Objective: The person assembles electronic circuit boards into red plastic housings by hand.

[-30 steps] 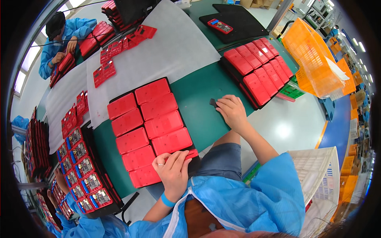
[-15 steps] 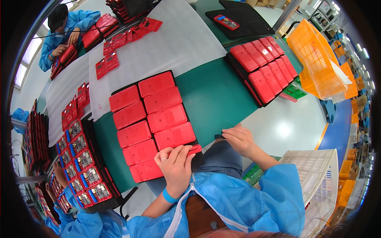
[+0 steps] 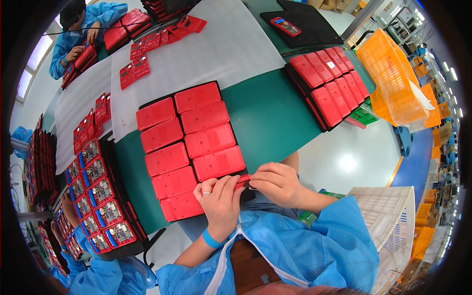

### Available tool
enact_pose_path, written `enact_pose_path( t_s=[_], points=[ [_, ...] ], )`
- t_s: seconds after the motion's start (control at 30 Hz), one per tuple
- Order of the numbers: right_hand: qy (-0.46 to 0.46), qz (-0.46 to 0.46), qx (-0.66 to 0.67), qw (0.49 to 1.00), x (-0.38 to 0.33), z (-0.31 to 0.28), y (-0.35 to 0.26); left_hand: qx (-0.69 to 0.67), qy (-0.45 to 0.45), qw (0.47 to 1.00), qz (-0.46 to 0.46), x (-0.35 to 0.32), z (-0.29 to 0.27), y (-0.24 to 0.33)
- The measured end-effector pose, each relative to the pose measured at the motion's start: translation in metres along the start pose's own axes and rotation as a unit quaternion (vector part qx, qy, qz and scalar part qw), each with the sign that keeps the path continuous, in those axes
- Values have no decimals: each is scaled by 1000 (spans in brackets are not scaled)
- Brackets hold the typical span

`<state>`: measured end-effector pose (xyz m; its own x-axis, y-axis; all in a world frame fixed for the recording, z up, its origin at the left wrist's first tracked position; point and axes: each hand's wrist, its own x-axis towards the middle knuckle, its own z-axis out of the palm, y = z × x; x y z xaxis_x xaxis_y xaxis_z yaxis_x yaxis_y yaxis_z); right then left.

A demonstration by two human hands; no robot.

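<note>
My left hand (image 3: 220, 200), wearing a ring, holds a red plastic casing (image 3: 243, 180) on edge at the near right corner of a black tray. Closed on the right end of that casing are the fingertips of my right hand (image 3: 277, 184); small details there are hidden by the fingers. The black tray (image 3: 179, 117) lies on a green table and carries two columns of red casings (image 3: 210, 139), smooth backs up. The held casing is above the tray's near right place.
Left stands a stack of trays with red casings holding circuit boards (image 3: 109, 213). A second stack of red casings (image 3: 326, 103) is at right, beside orange crates (image 3: 388, 73). White sheeting (image 3: 196, 49) bears loose red parts. Co-workers sit at far left and near left.
My right hand has moved left from beyond the table edge and taken hold of the casing's right end. My left hand keeps its grip; the view has shifted slightly.
</note>
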<state>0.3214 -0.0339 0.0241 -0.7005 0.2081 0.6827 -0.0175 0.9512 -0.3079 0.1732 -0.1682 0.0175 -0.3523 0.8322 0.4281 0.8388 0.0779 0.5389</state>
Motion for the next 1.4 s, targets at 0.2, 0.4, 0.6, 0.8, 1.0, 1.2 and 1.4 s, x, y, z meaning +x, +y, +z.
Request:
enact_pose_path(
  t_s=[0.2,0.4,0.6,0.8,1.0,1.2,1.4],
  points=[
    [-96,25,-17,995,4,-6,-7,0,6,1000,3,0,0,-1],
    [-182,14,-89,979,15,-11,-13,-4,-4,1000,-3,-5,2,-3],
    [-188,30,-68,979,3,-2,-17,-5,5,1000,-3,-6,5,-4],
    [-94,63,-40,993,-9,17,-15,16,14,1000,2,-6,10,-3],
    [-112,49,-33,992,1,8,-12,-6,5,1000,-7,-5,0,-2],
    [-105,57,6,993,12,7,-10,-94,21,995,-40,-6,-8,-14],
    [-106,96,68,987,10,15,-7,-113,22,993,-23,-6,-7,-17]
  ],
)
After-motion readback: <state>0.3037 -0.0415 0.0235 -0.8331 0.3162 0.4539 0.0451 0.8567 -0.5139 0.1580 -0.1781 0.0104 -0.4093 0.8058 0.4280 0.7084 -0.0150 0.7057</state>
